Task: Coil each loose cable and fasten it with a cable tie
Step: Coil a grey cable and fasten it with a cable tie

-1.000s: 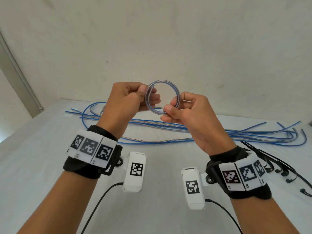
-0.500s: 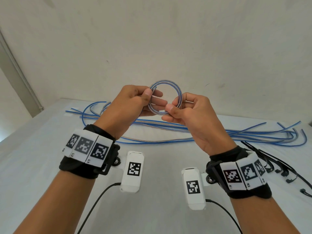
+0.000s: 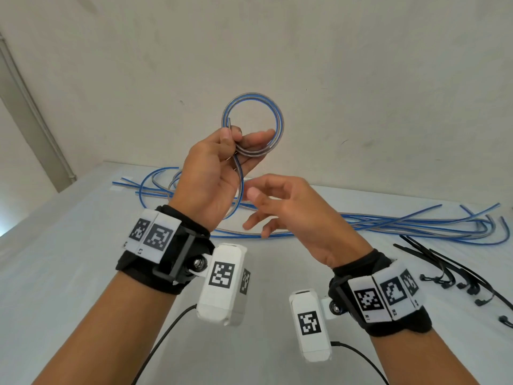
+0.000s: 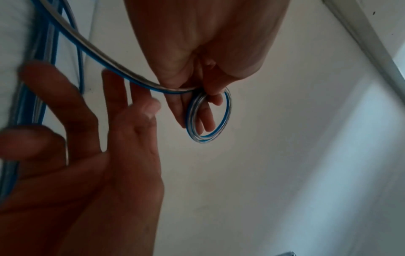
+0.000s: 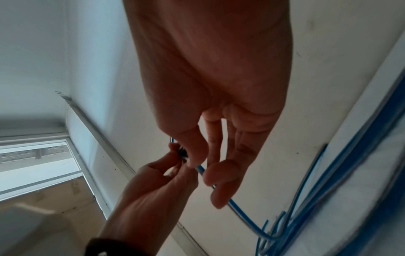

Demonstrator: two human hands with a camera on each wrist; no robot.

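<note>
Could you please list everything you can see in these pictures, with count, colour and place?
Coil: one, blue and silver cable wound in a ring, held up before the wall; its tail hangs down past the left palm.
Loose cables: a bundle, count unclear, blue and silver, along the table's far side.
Cable ties: several, black, on the table at the right.
Table: one, white.
Wall: pale, behind the table.
Wrist cameras: two, white with black markers, on black wristbands, each with a black lead.
Left hand: pinches the coil between thumb and fingers.
Right hand: below the coil, fingers loosely spread, holding nothing.
</note>
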